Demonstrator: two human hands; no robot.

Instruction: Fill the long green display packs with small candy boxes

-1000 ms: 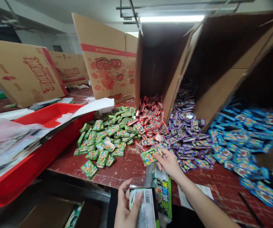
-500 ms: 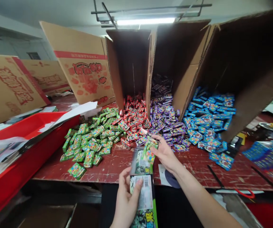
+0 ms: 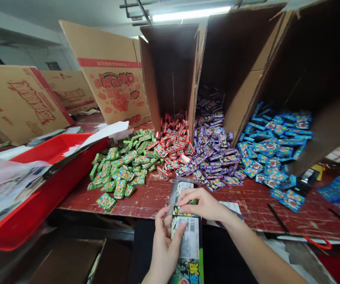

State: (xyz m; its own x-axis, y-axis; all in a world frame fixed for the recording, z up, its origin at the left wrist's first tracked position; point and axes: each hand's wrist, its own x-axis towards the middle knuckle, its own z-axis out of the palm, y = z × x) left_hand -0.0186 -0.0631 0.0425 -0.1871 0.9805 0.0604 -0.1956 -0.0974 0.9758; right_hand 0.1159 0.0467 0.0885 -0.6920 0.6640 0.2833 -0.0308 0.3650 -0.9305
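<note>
My left hand is closed around a long printed candy box, green and black with a barcode label, its clear flap end pointing at the piles. At the mouth of that box, my right hand has its fingers closed on a small green candy packet, mostly covered by the fingers. Ahead on the table lie loose packets: a green pile on the left, a red pile, a purple pile and a blue pile on the right.
Tall open cartons stand behind the piles. A red tray with papers and plastic bags is at the left. Red-handled scissors lie near the right front edge of the red table. A box sits below the edge.
My right hand has come down and nearer with the green packet, from above the candy box to its mouth. My left hand keeps its grip. The camera view has shifted slightly.
</note>
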